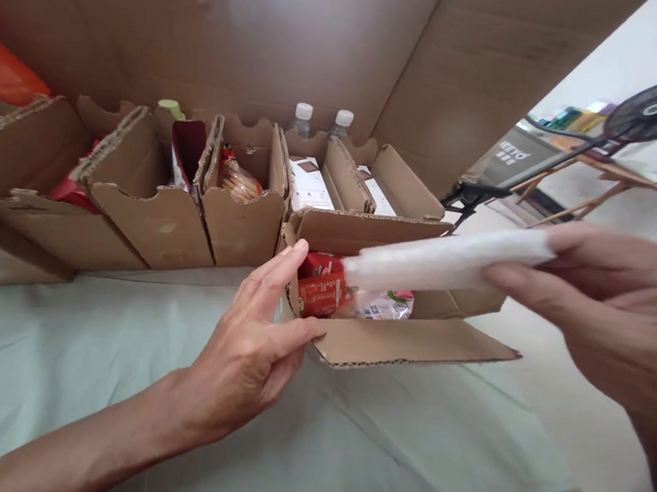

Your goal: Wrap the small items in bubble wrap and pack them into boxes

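Nearest camera, at three o'clock: right hand, thumb and fingers clamped on near end of white roll. Held across mouth of open cardboard box at four o'clock, far end overlapping red packet in view; cannot tell whether touching. At seven o'clock: left hand, thumb and fingers apart, set against box's left end, apparently steadying. Step in hand, by judgement: guiding roll at box mouth, inward or outward unclear. Seems to call next for firm pinch, clearance above front flap, steady box.
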{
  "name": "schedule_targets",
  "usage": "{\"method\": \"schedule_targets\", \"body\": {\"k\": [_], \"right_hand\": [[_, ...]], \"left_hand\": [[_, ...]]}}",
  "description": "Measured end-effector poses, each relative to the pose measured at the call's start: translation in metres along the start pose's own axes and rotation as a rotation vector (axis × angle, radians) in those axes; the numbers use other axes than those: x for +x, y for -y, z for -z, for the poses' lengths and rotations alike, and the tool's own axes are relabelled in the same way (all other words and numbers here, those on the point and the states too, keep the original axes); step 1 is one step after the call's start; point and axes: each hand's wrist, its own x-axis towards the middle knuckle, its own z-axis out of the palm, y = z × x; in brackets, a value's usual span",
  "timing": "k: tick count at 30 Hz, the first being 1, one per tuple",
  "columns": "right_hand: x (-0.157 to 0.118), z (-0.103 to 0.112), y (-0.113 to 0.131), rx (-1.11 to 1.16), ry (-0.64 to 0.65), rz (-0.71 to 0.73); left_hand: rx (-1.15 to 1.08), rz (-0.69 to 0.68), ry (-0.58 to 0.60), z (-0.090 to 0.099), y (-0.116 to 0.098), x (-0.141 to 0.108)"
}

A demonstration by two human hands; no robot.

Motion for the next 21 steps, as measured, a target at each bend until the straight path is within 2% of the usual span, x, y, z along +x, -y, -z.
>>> {"method": "schedule_targets", "body": {"k": [2,5,9,12,14,19,21], "right_hand": [[0.013,-0.011,0.003,0.037,0.247,0.098],[0.027,-0.041,0.011,0.033,0.512,0.234],[0.035,-0.085,0.028,-0.308,0.888,0.384],[0.036,-0.099,0.037,-0.45,1.068,0.414],[0.034,-0.101,0.037,-0.435,1.132,0.367],[0.034,-0.104,0.031,-0.286,1.145,0.298],[0.036,-0.099,0.034,-0.246,1.068,0.303]], "left_hand": [[-0.009,-0.014,-0.011,-0.001,0.001,-0.001],[0.0,-0.04,-0.018,-0.003,0.003,0.001],[0.033,-0.057,-0.054,-0.007,0.005,0.0],[0.045,-0.053,-0.062,-0.008,0.006,-0.002],[0.039,-0.058,-0.067,-0.008,0.007,-0.003],[0.039,-0.046,-0.092,-0.012,0.01,-0.003],[0.046,-0.046,-0.102,-0.012,0.008,-0.004]]}}
